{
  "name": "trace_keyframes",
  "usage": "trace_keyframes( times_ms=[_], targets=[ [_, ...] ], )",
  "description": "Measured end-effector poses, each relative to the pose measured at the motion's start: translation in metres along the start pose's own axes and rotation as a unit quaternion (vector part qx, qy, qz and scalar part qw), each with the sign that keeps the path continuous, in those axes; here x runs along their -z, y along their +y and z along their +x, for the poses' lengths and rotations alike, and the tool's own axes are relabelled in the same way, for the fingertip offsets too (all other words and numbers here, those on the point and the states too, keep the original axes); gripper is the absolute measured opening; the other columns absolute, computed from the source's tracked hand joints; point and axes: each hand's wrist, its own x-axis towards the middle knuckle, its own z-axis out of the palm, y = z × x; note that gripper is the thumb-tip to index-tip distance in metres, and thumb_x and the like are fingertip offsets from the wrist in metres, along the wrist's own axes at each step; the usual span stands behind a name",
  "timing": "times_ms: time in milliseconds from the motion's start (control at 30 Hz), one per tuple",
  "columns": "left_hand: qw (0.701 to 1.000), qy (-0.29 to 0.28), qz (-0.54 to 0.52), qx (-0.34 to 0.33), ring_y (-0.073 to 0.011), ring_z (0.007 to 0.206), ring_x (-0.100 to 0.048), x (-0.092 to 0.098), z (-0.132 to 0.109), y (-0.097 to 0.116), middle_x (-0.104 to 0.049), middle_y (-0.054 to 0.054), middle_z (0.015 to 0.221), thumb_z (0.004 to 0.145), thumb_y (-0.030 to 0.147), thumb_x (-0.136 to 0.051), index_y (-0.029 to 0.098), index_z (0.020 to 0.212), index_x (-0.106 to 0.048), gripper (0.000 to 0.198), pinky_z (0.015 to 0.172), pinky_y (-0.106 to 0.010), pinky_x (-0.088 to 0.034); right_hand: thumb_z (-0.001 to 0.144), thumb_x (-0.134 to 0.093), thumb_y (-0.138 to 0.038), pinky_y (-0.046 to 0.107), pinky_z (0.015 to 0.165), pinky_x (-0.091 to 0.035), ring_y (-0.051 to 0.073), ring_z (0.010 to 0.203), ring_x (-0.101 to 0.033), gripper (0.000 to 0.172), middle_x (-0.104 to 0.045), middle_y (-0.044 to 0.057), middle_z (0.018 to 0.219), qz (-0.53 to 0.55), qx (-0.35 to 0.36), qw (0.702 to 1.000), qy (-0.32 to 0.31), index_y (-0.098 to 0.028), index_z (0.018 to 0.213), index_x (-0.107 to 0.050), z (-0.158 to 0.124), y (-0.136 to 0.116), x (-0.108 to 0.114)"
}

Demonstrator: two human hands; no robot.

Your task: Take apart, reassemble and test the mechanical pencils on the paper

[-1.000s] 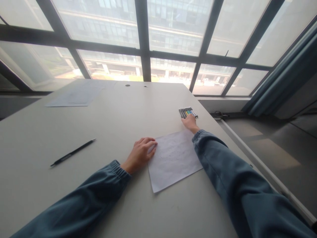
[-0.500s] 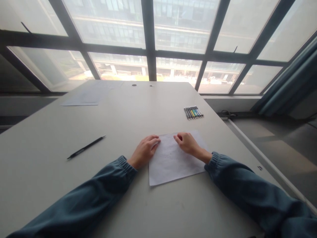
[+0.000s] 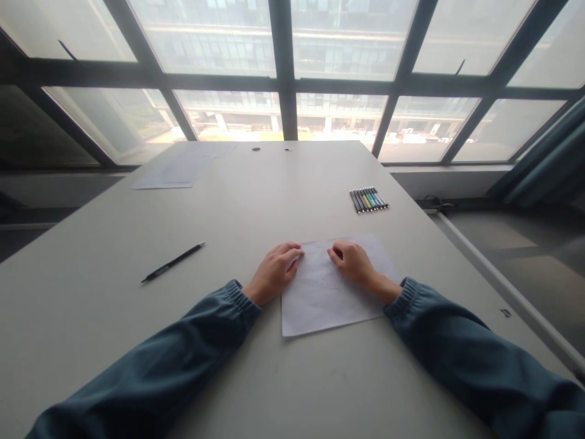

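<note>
My left hand (image 3: pixel 275 271) lies on the left edge of a white sheet of paper (image 3: pixel 315 308), fingers stretched forward and thumb a little apart. On the upper right part of the same sheet rests my right hand (image 3: pixel 355 263), its fingers curled into a loose fist. The underside of that fist is hidden, so what it holds, if anything, does not show. Faint grey marks run over the paper between the hands. A slim dark pen (image 3: pixel 172 263) lies slanted on the table, left of my left hand and apart from it.
Beyond the paper, a row of several pens (image 3: pixel 369 200) with black, yellow, green and blue parts lies on the white table (image 3: pixel 274 201). More white sheets (image 3: pixel 169 174) lie at the far left. A small dark mark (image 3: pixel 505 313) is near the right edge. Windows stand behind.
The view has tilted and shifted slightly, so everything sits a little further right and higher. Both hands stay at about the same places on the paper.
</note>
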Motion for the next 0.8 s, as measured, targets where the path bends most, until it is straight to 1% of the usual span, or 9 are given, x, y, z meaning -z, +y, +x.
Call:
trace_keyframes(
  times_ms=[133, 267, 367, 433, 500, 567, 633, 700, 800],
  targets=[
    [1.000, -0.001, -0.001, -0.004, -0.0237, 0.122, -0.060, 0.001, 0.000, 0.002, -0.064, -0.008, 0.129, 0.095, 0.018, -0.051, 0.023, 0.118, -0.068, 0.029, 0.109, -0.042, -0.049, 0.096, -0.051, -0.032, 0.027, 0.061, -0.027, 0.015, 0.061, -0.046, 0.031, -0.061, 0.002, 0.068, 0.004, 0.005, 1.000, -0.006, -0.020, 0.067, -0.053, -0.001, 0.000, 0.002],
    [1.000, -0.005, 0.008, 0.016, -0.0226, 0.122, -0.060, 0.002, -0.001, 0.006, -0.063, -0.009, 0.131, 0.095, 0.019, -0.053, 0.021, 0.120, -0.066, 0.029, 0.110, -0.039, -0.049, 0.095, -0.050, -0.032, 0.027, 0.062, -0.027, 0.015, 0.063, -0.048, 0.031, -0.062, 0.002, 0.069, 0.008, 0.011, 1.000, -0.012, -0.021, 0.067, -0.053, -0.002, 0.001, 0.002],
    [0.999, -0.005, 0.041, 0.030, -0.0219, 0.123, -0.059, 0.014, 0.000, 0.006, -0.063, -0.008, 0.133, 0.095, 0.020, -0.053, 0.021, 0.125, -0.064, 0.031, 0.111, -0.037, -0.048, 0.095, -0.050, -0.033, 0.028, 0.061, -0.026, 0.015, 0.063, -0.048, 0.031, -0.061, 0.003, 0.068, 0.008, 0.011, 1.000, -0.016, -0.021, 0.066, -0.052, -0.003, 0.002, 0.001],
    [0.995, -0.010, 0.081, 0.058, -0.0217, 0.121, -0.061, 0.029, 0.002, 0.001, -0.065, -0.006, 0.130, 0.096, 0.023, -0.054, 0.022, 0.126, -0.064, 0.032, 0.109, -0.037, -0.049, 0.095, -0.049, -0.034, 0.028, 0.061, -0.026, 0.015, 0.062, -0.047, 0.032, -0.060, 0.002, 0.067, 0.007, 0.013, 1.000, -0.014, -0.021, 0.066, -0.051, -0.004, 0.002, 0.001],
    [0.985, -0.025, 0.126, 0.113, -0.0223, 0.117, -0.064, 0.050, 0.004, -0.010, -0.067, -0.006, 0.125, 0.095, 0.026, -0.057, 0.023, 0.124, -0.066, 0.030, 0.105, -0.036, -0.051, 0.095, -0.049, -0.034, 0.028, 0.061, -0.027, 0.016, 0.062, -0.047, 0.032, -0.059, 0.002, 0.066, 0.005, 0.017, 1.000, -0.015, -0.021, 0.066, -0.051, -0.005, 0.003, 0.001],
    [0.971, -0.054, 0.167, 0.163, -0.0227, 0.113, -0.066, 0.073, 0.005, -0.028, -0.068, -0.005, 0.125, 0.092, 0.029, -0.061, 0.026, 0.125, -0.066, 0.033, 0.102, -0.035, -0.052, 0.095, -0.048, -0.035, 0.028, 0.061, -0.027, 0.016, 0.061, -0.047, 0.033, -0.059, 0.002, 0.066, 0.002, 0.018, 1.000, -0.015, -0.021, 0.066, -0.052, -0.005, 0.003, 0.000],
    [0.953, -0.062, 0.211, 0.207, -0.0244, 0.113, -0.066, 0.096, 0.004, -0.052, -0.068, -0.006, 0.124, 0.091, 0.032, -0.063, 0.027, 0.127, -0.065, 0.036, 0.101, -0.037, -0.051, 0.094, -0.048, -0.036, 0.029, 0.061, -0.028, 0.016, 0.061, -0.048, 0.033, -0.060, 0.003, 0.066, -0.002, 0.017, 1.000, -0.014, -0.021, 0.065, -0.053, -0.005, 0.004, 0.000],
    [0.931, -0.071, 0.253, 0.253, -0.0267, 0.115, -0.065, 0.117, 0.000, -0.078, -0.068, -0.009, 0.127, 0.086, 0.033, -0.068, 0.025, 0.124, -0.066, 0.039, 0.103, -0.038, -0.050, 0.094, -0.048, -0.037, 0.029, 0.061, -0.029, 0.017, 0.061, -0.049, 0.034, -0.061, 0.003, 0.066, -0.004, 0.018, 1.000, -0.012, -0.021, 0.065, -0.054, -0.005, 0.005, -0.001],
    [0.895, -0.093, 0.267, 0.345, -0.0273, 0.117, -0.064, 0.141, -0.008, -0.112, -0.070, -0.010, 0.125, 0.077, 0.029, -0.074, 0.024, 0.120, -0.069, 0.044, 0.103, -0.038, -0.050, 0.093, -0.048, -0.038, 0.030, 0.062, -0.030, 0.018, 0.062, -0.051, 0.033, -0.064, 0.005, 0.068, -0.007, 0.018, 1.000, -0.014, -0.021, 0.067, -0.057, -0.005, 0.006, -0.001]
  ],
)
